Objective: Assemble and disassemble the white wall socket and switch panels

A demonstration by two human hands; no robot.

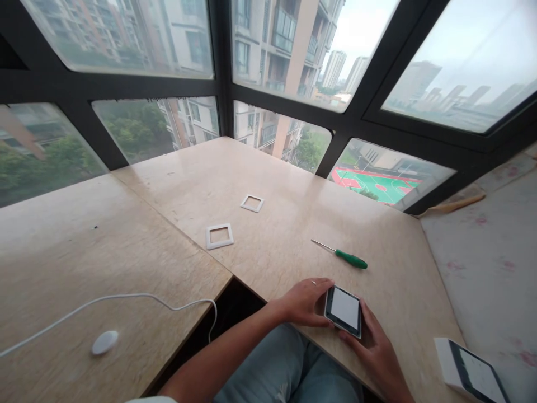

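Near the front edge of the beige stone-look counter, a small square device (pixel 344 309) with a dark border and a pale panel is held between both hands. My left hand (pixel 308 302) grips its left side, fingers along the top edge and thumb below. On the right side, my right hand (pixel 373 336) closes round the edge, thumb at the lower edge. Just beyond the hands lies a screwdriver (pixel 351 259) with a green handle, its shaft pointing left. Two white square frames, a larger one (pixel 219 244) and a smaller one (pixel 252 209), lie flat farther off.
A second similar device (pixel 478 372) leans at the lower right by the patterned wall (pixel 486 268). On the left are a white cable (pixel 138 295) and a round white disc (pixel 104 342). Dark-framed windows (pixel 224 84) border the counter (pixel 268 240).
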